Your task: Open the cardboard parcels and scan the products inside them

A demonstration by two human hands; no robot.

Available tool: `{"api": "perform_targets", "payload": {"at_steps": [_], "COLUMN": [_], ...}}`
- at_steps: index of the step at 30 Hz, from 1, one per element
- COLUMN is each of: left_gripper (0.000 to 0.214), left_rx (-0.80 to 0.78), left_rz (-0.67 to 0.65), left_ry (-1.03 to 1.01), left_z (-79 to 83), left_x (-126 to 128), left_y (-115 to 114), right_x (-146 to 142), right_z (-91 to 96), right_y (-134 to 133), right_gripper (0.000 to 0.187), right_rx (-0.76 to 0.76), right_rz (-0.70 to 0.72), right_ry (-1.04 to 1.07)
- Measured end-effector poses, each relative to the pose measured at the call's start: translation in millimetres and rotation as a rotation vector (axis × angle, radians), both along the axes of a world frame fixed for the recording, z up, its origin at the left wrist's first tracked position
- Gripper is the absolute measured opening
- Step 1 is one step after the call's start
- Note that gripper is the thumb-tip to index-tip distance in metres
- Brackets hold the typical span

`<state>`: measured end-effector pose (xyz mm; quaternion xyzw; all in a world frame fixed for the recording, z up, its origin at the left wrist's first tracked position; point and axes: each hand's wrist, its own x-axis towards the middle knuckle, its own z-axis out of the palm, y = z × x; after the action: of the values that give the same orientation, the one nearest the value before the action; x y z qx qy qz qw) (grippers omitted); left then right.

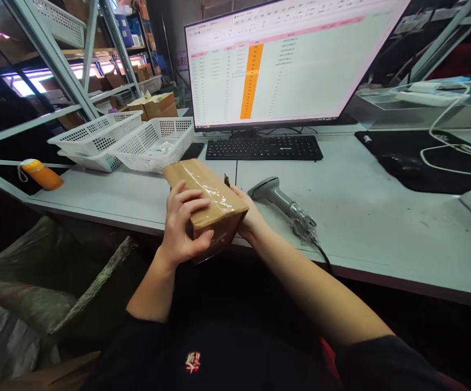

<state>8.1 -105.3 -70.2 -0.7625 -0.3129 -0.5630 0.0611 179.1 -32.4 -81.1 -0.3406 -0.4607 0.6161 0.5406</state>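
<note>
A taped brown cardboard box is tilted above the front edge of the desk. My left hand grips its near left side, fingers spread over the taped top and thumb on the front face. At the box's right side is my right hand, closed, its fingers mostly hidden behind the box. A small dark piece sticks up beside those fingers; its kind cannot be made out. Just right of that hand, a grey barcode scanner with plastic wrapped round its handle lies on the desk.
Behind the box stand a keyboard and a large monitor showing a spreadsheet. White perforated baskets are at the left, near an orange bottle. A black mat carries a mouse and a white cable. A large plastic bag hangs below left.
</note>
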Motion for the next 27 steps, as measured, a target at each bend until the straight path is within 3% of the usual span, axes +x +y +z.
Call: {"api": "perform_targets", "payload": {"at_steps": [3, 6, 9, 13, 16, 19, 23, 27], "left_gripper": [0.029, 0.027, 0.026, 0.028, 0.031, 0.033, 0.035, 0.037], "left_rx": [0.0, 0.025, 0.034, 0.041, 0.053, 0.042, 0.026, 0.026], "left_rz": [0.095, 0.14, 0.156, 0.148, 0.169, 0.2, 0.207, 0.206], "left_ry": [-0.036, -0.098, -0.155, -0.209, -0.218, -0.19, -0.164, -0.163], "left_z": [8.0, 2.0, -6.2, -9.5, -8.4, -7.4, -6.9, -6.6], "left_x": [7.3, 11.7, 12.2, 11.9, 14.4, 17.6, 19.9, 20.9], "left_y": [-9.7, -12.1, -12.4, -10.9, -8.8, -8.0, -8.4, -8.2], "right_x": [15.5, 36.7, 55.8, 69.6, 70.1, 66.4, 61.7, 56.8], "right_z": [5.1, 11.7, 12.1, 3.6, 1.7, 7.5, 17.0, 22.0], "right_y": [-4.8, -27.2, -64.3, -102.1, -109.6, -109.4, -111.1, -112.1], "right_gripper": [0.046, 0.049, 0.049, 0.043, 0.038, 0.032, 0.03, 0.031], "right_rx": [0.134, 0.467, 0.681, 0.821, 1.039, 1.219, 1.333, 1.356], "right_rz": [-0.104, -0.262, -0.26, -0.335, -0.486, -0.545, -0.565, -0.592], "right_ry": [-0.174, -0.7, -1.024, -0.985, -0.959, -1.033, -1.13, -1.133]}}
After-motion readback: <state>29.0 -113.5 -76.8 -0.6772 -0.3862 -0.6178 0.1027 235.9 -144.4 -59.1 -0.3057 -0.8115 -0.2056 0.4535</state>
